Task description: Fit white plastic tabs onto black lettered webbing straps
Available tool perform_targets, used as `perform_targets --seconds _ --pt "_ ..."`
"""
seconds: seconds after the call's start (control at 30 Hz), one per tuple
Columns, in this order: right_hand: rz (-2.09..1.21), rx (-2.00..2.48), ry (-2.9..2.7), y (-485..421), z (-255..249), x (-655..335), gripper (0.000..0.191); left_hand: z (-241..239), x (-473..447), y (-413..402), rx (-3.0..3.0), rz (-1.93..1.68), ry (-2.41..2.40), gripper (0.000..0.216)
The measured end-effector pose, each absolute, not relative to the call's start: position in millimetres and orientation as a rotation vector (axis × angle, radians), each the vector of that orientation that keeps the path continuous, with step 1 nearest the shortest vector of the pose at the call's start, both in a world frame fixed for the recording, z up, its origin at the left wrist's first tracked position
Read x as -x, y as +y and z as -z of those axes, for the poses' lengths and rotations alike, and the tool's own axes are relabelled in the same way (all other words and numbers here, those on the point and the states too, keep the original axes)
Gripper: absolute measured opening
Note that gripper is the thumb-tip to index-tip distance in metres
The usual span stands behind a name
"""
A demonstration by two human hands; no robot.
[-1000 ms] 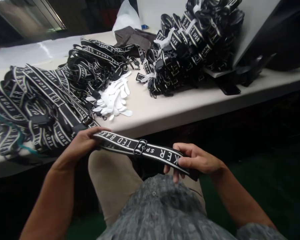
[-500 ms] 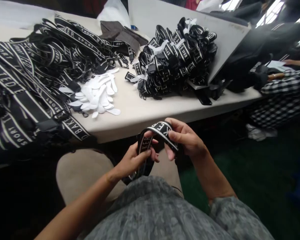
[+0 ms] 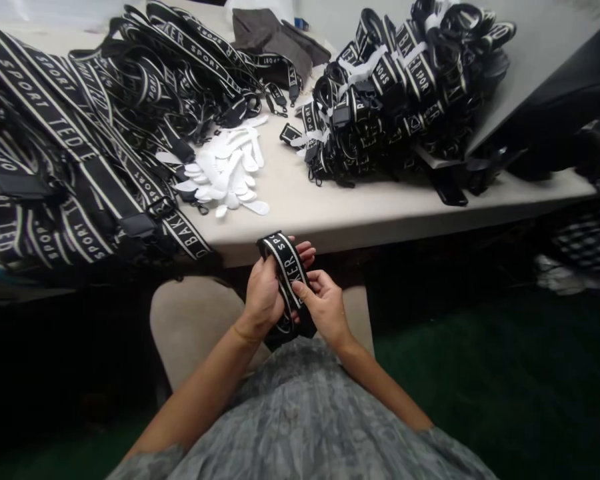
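A black strap (image 3: 288,261) with white edge lines and white lettering is coiled in front of my body, over my lap. Inside the coil sits my left hand (image 3: 266,293), with the strap looped over its palm and some fingers showing beyond it. My right hand (image 3: 326,308) pinches the strap's near side between thumb and fingers. The lower part of the coil hangs down, dark and partly hidden. On the table (image 3: 260,230) beyond lie a heap of loose straps (image 3: 80,133) at the left and rolled straps (image 3: 395,100) tied with white bands at the right.
A pile of white strips (image 3: 230,170) lies between the two heaps. Dark grey cloth (image 3: 270,40) rests behind them. A black flat object (image 3: 450,189) lies near the table edge at the right. A pale panel (image 3: 545,73) stands behind the rolled straps.
The strap has gone from an arch between my hands to a loop around my left hand. My right hand has moved left and down beside it. The view has shifted.
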State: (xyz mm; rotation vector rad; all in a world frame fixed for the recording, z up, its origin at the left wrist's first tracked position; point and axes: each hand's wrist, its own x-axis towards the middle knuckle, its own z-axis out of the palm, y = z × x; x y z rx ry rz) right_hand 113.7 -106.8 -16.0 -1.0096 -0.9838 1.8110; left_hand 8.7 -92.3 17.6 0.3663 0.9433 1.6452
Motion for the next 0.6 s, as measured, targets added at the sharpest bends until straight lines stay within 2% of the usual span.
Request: perform_targets --seconds 0.2,0.3,0.37,0.6 --pt "-1.615 1.0 -1.137 -94.1 33.2 -114.9 0.041 -17.3 -8.1 -88.6 -0.438 -1.656 1.019 0.025" --pt "-1.854 0.792 -1.012 -91.6 38.5 -110.9 0.049 -25.4 -6.2 -88.2 -0.704 -1.566 0.978 0.027" --pt "-1.991 0.696 -0.972 -92.6 42.2 -108.2 0.056 -33.5 -1.7 -87.2 -0.888 -1.419 1.0 0.03" --pt "-2.031 0.601 -1.306 -98.4 49.4 -110.0 0.051 -71.0 18.5 -75.7 -1.426 -0.669 0.962 0.037"
